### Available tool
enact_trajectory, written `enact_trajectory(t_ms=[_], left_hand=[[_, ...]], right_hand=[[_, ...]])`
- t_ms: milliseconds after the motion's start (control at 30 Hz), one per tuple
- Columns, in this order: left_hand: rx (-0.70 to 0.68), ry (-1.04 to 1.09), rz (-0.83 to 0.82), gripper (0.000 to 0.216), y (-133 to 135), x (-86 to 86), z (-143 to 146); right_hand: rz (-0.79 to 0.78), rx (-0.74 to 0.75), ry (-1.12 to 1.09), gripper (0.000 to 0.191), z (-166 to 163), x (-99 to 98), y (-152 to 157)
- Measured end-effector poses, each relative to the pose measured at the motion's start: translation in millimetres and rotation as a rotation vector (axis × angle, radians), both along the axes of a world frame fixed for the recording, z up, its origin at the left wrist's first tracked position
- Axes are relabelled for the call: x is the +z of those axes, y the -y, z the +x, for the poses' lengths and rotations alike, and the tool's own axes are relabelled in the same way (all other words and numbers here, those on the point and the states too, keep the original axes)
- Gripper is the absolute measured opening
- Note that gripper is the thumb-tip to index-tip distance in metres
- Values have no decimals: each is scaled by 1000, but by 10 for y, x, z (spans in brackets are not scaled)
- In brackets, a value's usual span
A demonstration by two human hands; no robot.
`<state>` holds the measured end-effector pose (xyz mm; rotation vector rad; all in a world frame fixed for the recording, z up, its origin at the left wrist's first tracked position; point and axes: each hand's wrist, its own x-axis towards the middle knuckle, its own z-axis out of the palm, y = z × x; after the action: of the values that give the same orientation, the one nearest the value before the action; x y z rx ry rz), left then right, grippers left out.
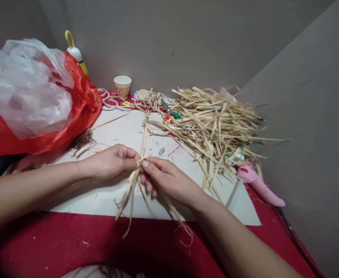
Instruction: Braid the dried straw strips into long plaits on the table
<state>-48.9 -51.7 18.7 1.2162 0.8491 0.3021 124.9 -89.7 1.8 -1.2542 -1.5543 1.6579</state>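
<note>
A pale straw braid (144, 135) runs from the back of the white board (117, 131) toward me. Its lower end is pinched between my left hand (120, 160) and my right hand (166, 175), which meet at the middle. Thumb and fingers of my left hand are closed on the braid. My right hand grips it from the other side, its lower fingers curled beneath. Loose straw strands (130, 197) fan out below my hands and hang past the board's front edge. The exact crossing of strands is partly hidden by my fingertips.
A heap of dry straw (215, 119) lies right, with scissors (167, 112) at its left side. A pink glue gun (260, 185) rests at the right edge. Red and clear plastic bags (82, 100) bulge at left. A paper cup (122, 87) and a yellow-white bottle (75, 53) stand behind.
</note>
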Motion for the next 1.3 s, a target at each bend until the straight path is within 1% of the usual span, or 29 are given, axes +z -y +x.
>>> enact_trajectory(t_ms=[33,67,167,233,333,400,500,567,633,733,900,967,1033,1133,1233,1300], left_hand=[[-1,7,12,23,-1,-2,-3],[-3,3,23,24,-1,2,-7],[-19,-61,54,24,-1,39,-20],[-38,-104,89,23,-5,65,-28],[-99,-124,191,22,-18,73,-39],[-150,-136,284,22,-22,58,-46],[-203,-187,423,20,-6,28,-51],[-218,-254,516,22,16,20,-52],[-229,-349,614,25,38,34,-55],[-236,-512,756,27,65,104,-66],[-183,-738,950,23,163,239,-57],[-161,-763,1013,21,233,247,-40],[-162,-753,1081,20,302,221,-24],[-221,-795,1220,19,391,151,-13],[-357,-902,1397,15,467,79,-19],[-439,-929,1535,16,514,29,-28]], right_hand=[[-96,30,-55,37,-19,-30,-11],[-159,51,-95,38,-28,-47,-20],[-221,105,-172,39,-6,-57,-50],[-292,136,-237,40,22,-53,-76],[-421,115,-359,43,30,-64,-100],[-460,76,-413,43,7,-89,-94],[-439,9,-456,40,-45,-145,-59],[-416,-24,-447,39,-80,-179,-32],[-401,-54,-405,36,-110,-200,-8],[-375,-109,-309,31,-144,-197,16],[-320,-120,-234,25,-171,-138,40],[-328,-142,-247,25,-179,-120,52],[-348,-156,-283,30,-184,-116,66],[-364,-143,-334,40,-183,-133,89],[-376,-136,-379,46,-176,-158,107],[-377,-127,-410,47,-175,-170,115]])
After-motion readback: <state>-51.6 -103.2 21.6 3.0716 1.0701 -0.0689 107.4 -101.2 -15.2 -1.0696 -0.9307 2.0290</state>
